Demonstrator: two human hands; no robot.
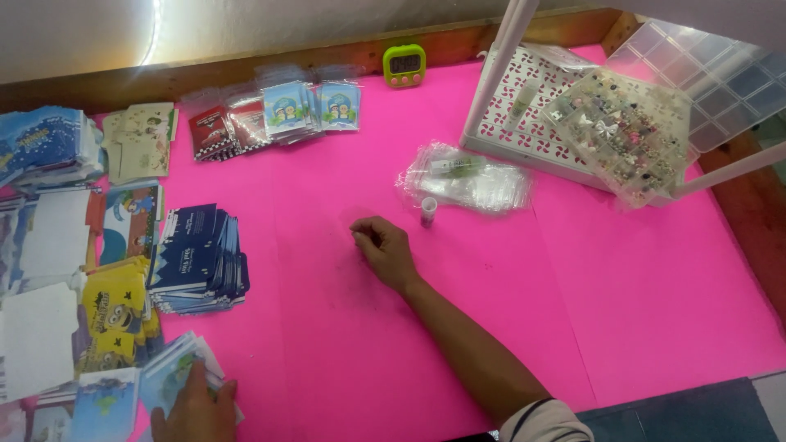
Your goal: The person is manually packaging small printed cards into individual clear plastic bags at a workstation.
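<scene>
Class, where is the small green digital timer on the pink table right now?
In the head view, the small green digital timer stands at the far edge of the pink table, centre, between bagged blue cards and the white perforated tray.

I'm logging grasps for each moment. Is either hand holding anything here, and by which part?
The left hand lies flat on top of a stack of light blue cards, pressing rather than gripping. The right hand rests curled on the pink mat; whether its fingertips pinch something cannot be told.
</scene>
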